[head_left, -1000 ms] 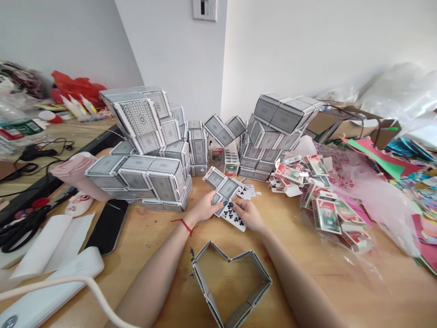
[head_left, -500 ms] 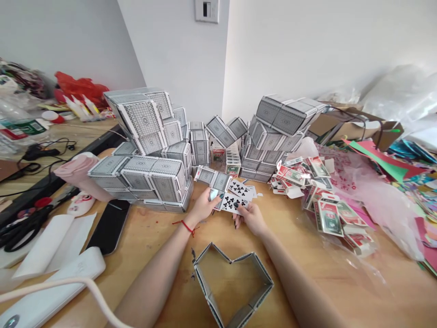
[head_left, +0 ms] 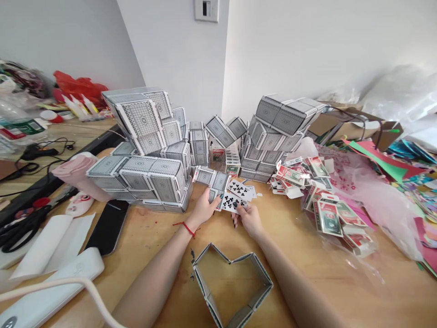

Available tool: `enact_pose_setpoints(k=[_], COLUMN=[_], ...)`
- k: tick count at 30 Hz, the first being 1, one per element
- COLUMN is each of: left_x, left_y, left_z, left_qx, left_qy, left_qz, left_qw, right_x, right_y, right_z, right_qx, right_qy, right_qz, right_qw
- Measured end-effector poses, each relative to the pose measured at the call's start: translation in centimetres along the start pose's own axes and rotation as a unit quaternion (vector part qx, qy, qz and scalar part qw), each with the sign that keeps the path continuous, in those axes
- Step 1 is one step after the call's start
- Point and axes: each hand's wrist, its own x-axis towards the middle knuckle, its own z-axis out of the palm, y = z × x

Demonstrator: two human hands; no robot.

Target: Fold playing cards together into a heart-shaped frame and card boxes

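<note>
My left hand is closed on grey patterned playing cards, joined in a strip with their backs up. Pinched in my right hand is a face-up playing card of clubs, its left edge against the strip my left hand holds. Just beyond it, more loose club cards lie on the table. Nearer to me, between my forearms, a heart-shaped frame of folded cards stands on the wood.
Blocks built of cards rise at the left and right. Empty card boxes pile up at the right, by crumpled plastic. To the left lie a phone, scissors and a white device with a cable.
Both hands stay almost in place over the cards. A pale glare on the card near my left fingers is gone, and its grey pattern shows.
</note>
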Motion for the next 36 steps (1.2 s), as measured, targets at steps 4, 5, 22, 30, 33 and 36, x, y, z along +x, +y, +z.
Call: enact_pose_setpoints(k=[4,5,22,30,33,36], left_x=[0.0,-0.1,-0.3,-0.7,-0.8,-0.8], left_y=[0.0,0.1,0.9,1.0,0.9,0.7], left_z=[-0.1,-0.1,-0.2,0.9,1.3,1.2], left_qx=[-0.017,-0.021,-0.018,-0.016,0.002,0.012], left_qy=[-0.007,-0.009,-0.049,-0.051,-0.050,-0.044], left_qz=[0.001,0.000,-0.008,0.002,-0.002,-0.007], left_qw=[1.000,1.000,0.999,0.999,0.999,0.999], right_x=[0.0,0.0,-0.1,-0.1,-0.1,0.1], right_y=[0.0,0.0,-0.3,-0.3,-0.5,-0.5], right_z=[-0.1,-0.1,-0.5,0.0,0.0,-0.2], right_qx=[-0.010,-0.014,-0.093,-0.060,-0.056,-0.050], right_qy=[-0.012,-0.015,-0.046,-0.072,-0.097,-0.121], right_qz=[0.005,0.006,0.003,0.004,0.016,0.049], right_qw=[1.000,1.000,0.995,0.996,0.994,0.990])
